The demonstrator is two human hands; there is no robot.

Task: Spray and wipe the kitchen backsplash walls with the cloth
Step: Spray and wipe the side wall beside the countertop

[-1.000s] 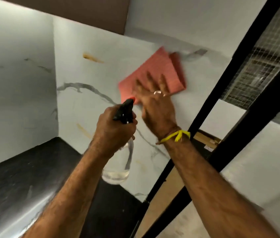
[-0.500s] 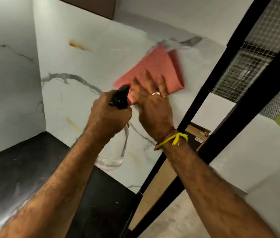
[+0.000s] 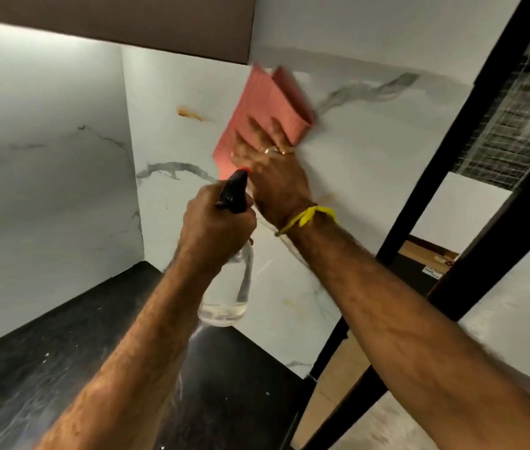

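**Cloth slid higher up the backsplash**

Right hand point(image 3: 270, 170) has carried the pink cloth point(image 3: 263, 112) upward, flat fingers pressing it against the marble backsplash point(image 3: 370, 151) near the cabinet point(image 3: 111, 24); left hand point(image 3: 214, 228), just below, grips the spray bottle point(image 3: 227, 287) above the black counter point(image 3: 62, 352).

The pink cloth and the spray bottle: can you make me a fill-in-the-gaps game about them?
1. The right hand presses a folded ____ cloth against the white marble wall.
2. The left hand grips a clear plastic spray ____.
3. A ____ string circles the right wrist.

Missing words: pink; bottle; yellow
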